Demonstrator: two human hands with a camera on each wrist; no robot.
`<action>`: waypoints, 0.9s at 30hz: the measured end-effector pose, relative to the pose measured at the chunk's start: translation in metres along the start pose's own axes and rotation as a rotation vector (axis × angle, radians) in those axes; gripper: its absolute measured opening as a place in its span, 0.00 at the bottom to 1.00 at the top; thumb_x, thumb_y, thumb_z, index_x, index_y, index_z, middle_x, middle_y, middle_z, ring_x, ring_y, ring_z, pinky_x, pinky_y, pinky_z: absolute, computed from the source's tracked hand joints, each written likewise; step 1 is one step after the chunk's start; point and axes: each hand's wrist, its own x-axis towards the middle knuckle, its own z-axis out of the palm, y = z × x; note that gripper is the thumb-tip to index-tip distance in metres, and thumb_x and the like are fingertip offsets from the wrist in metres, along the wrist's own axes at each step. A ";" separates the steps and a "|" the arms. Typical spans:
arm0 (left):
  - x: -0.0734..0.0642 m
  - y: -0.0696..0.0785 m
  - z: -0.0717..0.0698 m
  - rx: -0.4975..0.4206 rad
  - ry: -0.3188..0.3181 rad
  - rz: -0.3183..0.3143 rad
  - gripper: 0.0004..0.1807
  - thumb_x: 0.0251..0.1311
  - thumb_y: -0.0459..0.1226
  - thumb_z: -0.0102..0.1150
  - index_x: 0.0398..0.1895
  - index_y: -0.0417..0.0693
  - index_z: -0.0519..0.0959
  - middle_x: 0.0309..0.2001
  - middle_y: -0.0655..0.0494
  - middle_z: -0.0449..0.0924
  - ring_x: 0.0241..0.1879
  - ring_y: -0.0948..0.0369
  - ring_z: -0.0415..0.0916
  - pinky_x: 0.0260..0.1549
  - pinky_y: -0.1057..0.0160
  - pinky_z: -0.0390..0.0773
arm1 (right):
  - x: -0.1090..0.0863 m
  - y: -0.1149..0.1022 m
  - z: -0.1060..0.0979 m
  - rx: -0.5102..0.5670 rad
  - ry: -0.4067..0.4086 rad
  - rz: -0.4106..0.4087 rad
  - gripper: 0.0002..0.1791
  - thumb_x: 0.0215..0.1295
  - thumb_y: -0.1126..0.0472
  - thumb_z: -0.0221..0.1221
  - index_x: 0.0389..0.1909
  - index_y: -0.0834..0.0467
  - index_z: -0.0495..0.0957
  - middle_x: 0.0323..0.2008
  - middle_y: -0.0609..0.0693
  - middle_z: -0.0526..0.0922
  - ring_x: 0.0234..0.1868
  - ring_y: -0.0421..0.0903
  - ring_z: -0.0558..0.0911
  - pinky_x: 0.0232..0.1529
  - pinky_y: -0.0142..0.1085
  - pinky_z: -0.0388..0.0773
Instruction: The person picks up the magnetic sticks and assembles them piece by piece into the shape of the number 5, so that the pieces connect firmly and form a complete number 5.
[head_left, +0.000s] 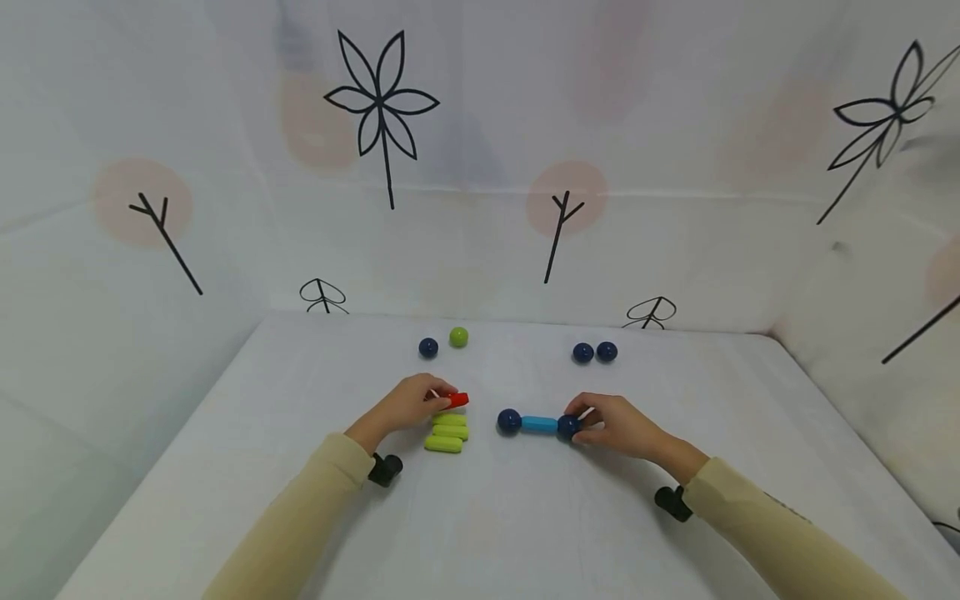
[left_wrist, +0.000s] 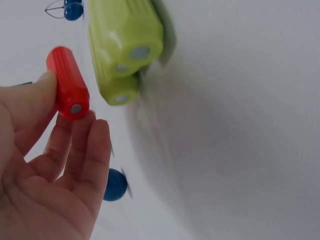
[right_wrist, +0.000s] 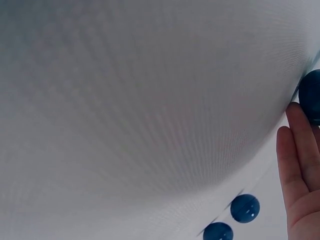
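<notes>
My left hand (head_left: 407, 403) pinches a red magnetic rod (head_left: 458, 400) between thumb and fingers. In the left wrist view, a round metal spot shows on the end of the red rod (left_wrist: 71, 90). Lime-green rods (head_left: 444, 444) lie side by side just below that hand. To the right, a light blue rod (head_left: 539, 425) joins two dark blue balls, the left one (head_left: 509, 422) standing free of any hand. Around the right-end ball (head_left: 566, 428) the thumb and fingers of my right hand (head_left: 618, 425) are curled. The right wrist view catches only part of this ball (right_wrist: 311, 95).
Farther back on the white table (head_left: 697, 392) sit a dark blue ball (head_left: 428, 347) and a green ball (head_left: 458, 337). Two more dark blue balls, one on the left (head_left: 582, 352) and one on the right (head_left: 607, 351), sit together at back right. A patterned white cloth (head_left: 465, 250) rises behind.
</notes>
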 end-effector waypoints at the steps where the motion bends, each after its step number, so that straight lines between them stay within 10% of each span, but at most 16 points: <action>1: -0.001 0.001 0.001 -0.005 0.003 0.006 0.13 0.69 0.33 0.58 0.55 0.43 0.82 0.46 0.53 0.80 0.41 0.58 0.73 0.43 0.62 0.77 | 0.000 0.000 0.000 0.000 0.000 0.001 0.17 0.60 0.69 0.68 0.49 0.64 0.77 0.47 0.55 0.82 0.46 0.51 0.84 0.49 0.43 0.81; 27: -0.016 0.034 0.032 -0.138 -0.056 -0.008 0.15 0.67 0.37 0.61 0.54 0.41 0.80 0.40 0.55 0.79 0.39 0.59 0.74 0.41 0.62 0.78 | 0.001 0.002 0.000 -0.016 0.014 0.010 0.16 0.60 0.69 0.67 0.48 0.63 0.77 0.47 0.54 0.82 0.46 0.49 0.84 0.48 0.42 0.81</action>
